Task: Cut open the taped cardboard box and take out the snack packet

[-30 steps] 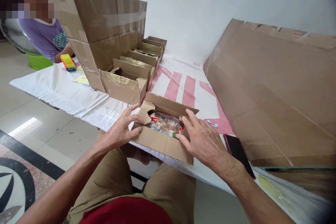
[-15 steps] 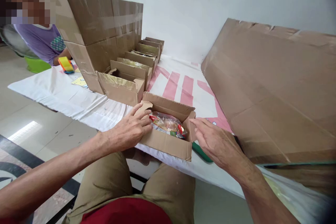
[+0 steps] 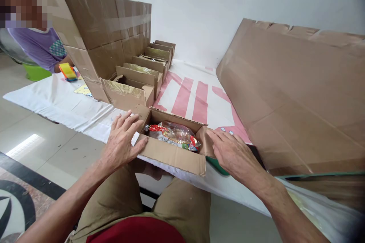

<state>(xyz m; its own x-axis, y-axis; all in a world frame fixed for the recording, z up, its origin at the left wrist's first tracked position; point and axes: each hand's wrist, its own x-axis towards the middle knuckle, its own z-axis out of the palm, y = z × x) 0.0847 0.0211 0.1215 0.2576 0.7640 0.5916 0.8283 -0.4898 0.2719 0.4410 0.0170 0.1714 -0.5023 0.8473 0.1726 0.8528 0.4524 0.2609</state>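
Note:
An open cardboard box [image 3: 172, 158] sits at the table's near edge. Inside it lies a clear plastic packet [image 3: 175, 133] with red and printed parts. My left hand [image 3: 122, 136] is open at the box's left end, its fingers spread and its thumb by the front left corner. At the opposite end, my right hand [image 3: 229, 148] has its fingers together on the right end flap [image 3: 204, 140], which looks pinched between fingers and thumb. The long back flap stands up, while the front flap leans outward toward me.
Several open boxes [image 3: 142, 76] stand in a row beside a tall cardboard stack [image 3: 94, 26] on the left. A large cardboard sheet [image 3: 296, 95] leans at right. A green object [image 3: 218, 166] lies by my right hand. Behind the stack sits a person [image 3: 37, 45], near a tape dispenser [image 3: 67, 71].
My left hand has moved left off the packet and spread its fingers. The box's left end flap now lies folded outward. My right hand stays at the right end.

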